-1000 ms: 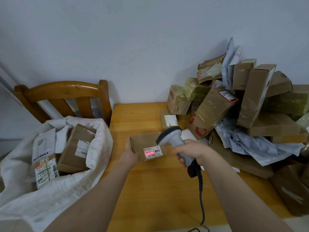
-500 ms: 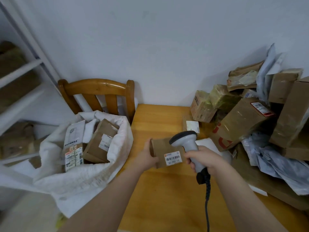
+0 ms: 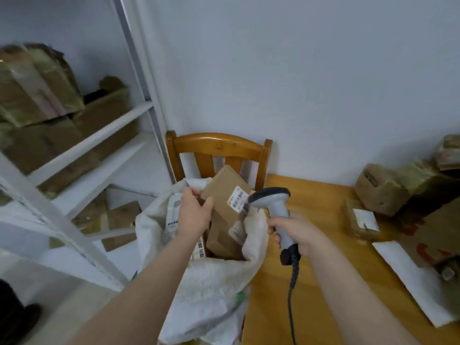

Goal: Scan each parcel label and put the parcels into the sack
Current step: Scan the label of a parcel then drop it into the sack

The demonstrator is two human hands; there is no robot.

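Left hand (image 3: 195,215) grips the lower left edge of a small brown cardboard parcel (image 3: 225,195), thumb on its face, fingers wrapped behind; parcel tilts up and right from that hand, over the open mouth of the white sack (image 3: 211,290), its label (image 3: 237,198) facing up. Right hand (image 3: 297,232) is clenched round the grey scanner (image 3: 273,202) handle, head just right of the parcel label (cable hangs below the fist). Another boxed parcel (image 3: 221,235) sits in the sack right beneath the left hand. Judging by the one-hand hold, the box is light and stiff, plain card so not slippery; edge grip looks adequate. More parcels (image 3: 388,188) lie on the table (image 3: 323,282) right of the scanner hand
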